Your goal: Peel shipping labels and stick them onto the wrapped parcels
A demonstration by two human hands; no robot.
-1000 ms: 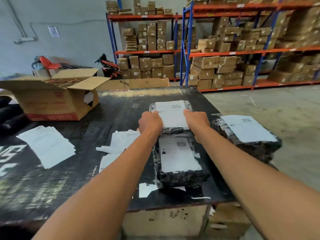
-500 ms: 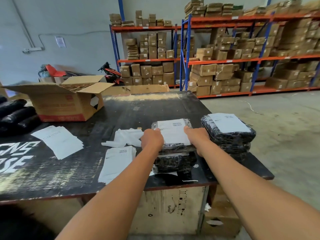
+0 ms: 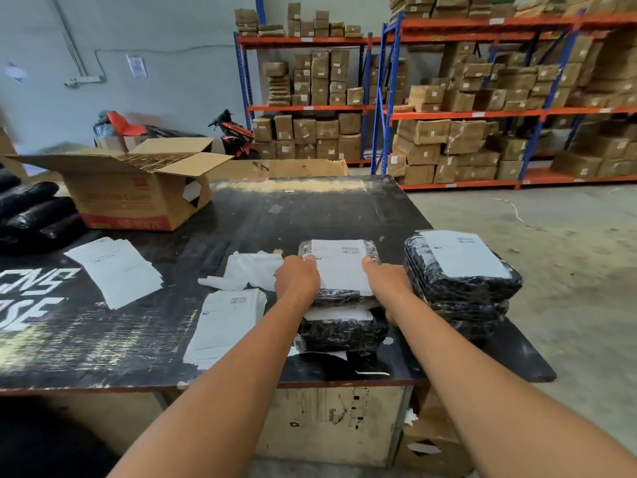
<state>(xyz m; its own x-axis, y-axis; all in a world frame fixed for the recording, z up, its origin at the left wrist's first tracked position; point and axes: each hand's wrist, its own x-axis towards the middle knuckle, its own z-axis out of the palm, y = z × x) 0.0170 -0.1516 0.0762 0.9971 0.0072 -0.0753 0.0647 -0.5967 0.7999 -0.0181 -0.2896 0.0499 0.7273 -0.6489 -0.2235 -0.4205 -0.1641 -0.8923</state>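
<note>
Parcel in black wrap, uppermost on the middle stack, close to the near edge of the table and straight ahead of the body. White label already stuck flat across its upper face, barcode at the far end. Lies with its long axis running away from the body, both long sides presented to the hands. Left hand clasped on the left side, right hand on the right, thumbs up on top beside the label's edges; fingers hidden behind the knuckles, so probably curled down round the sides, though not confirmable from this angle. Level and square on the stack.

Just beside the right hand, on its right: second stack of black parcels, labelled on top, of much the same height. By the look of things, labelling finished here and stacking next: a short sideways carry to the right, right hand nearer and leading, left hand trailing across. Little or no turn needed, with that stack's long axis angled only slightly off this one's.

Left of the left hand, near it: flat label sheets, crumpled backing paper behind them; left hand the nearer one for the next peel. Open carton at the table's far left, well apart.
</note>
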